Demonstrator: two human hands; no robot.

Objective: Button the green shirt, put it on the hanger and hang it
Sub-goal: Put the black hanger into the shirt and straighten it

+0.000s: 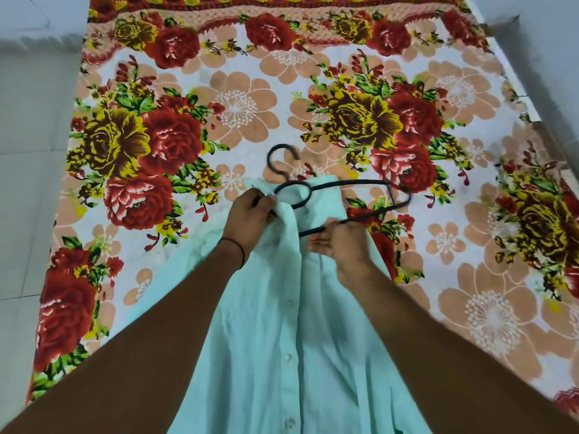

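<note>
Nearest you, the green shirt (266, 339) lies buttoned under both grips. Your left grip (250, 214) pinches its collar. Your right grip (341, 242) pinches the black hanger (360, 182), hook just beyond, over the floral bedsheet (219, 104).

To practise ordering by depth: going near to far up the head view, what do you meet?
Nearest first: light green buttoned shirt → right hand → left hand → hook of the black wire hanger → red border of the floral bedsheet
</note>
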